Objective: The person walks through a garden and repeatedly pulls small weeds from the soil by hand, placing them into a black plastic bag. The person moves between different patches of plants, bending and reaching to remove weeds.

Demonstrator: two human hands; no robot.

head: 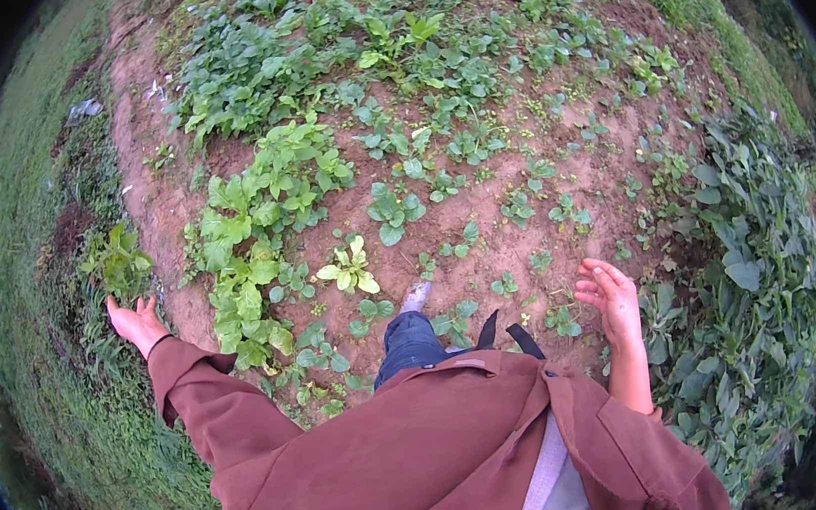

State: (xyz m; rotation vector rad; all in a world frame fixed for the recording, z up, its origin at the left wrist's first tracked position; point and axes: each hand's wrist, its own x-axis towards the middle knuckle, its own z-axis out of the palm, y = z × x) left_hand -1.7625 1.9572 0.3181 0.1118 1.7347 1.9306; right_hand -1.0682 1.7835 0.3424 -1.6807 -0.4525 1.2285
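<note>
My left hand (138, 323) is stretched out to the left with its fingers apart, holding nothing. Just beyond its fingertips is a leafy yellow-green plant (117, 259); whether they touch I cannot tell. On the right, my right hand (609, 296) is raised over the bed, fingers loosely curved and nothing visible in them. Between the hands, small seedlings (394, 213) grow in reddish-brown soil (463, 211). A pale yellow-green plant (349, 267) stands near my shoe (416, 296), and larger light-green leafy plants (230, 234) form a row to its left.
Dense leafy greens (243, 70) cover the far part of the bed. A broad-leaved thicket (742, 270) borders it on the right. At left, a bare dirt strip (137, 127) runs beside grass (17, 201), with a scrap of pale litter (84, 109) lying nearby.
</note>
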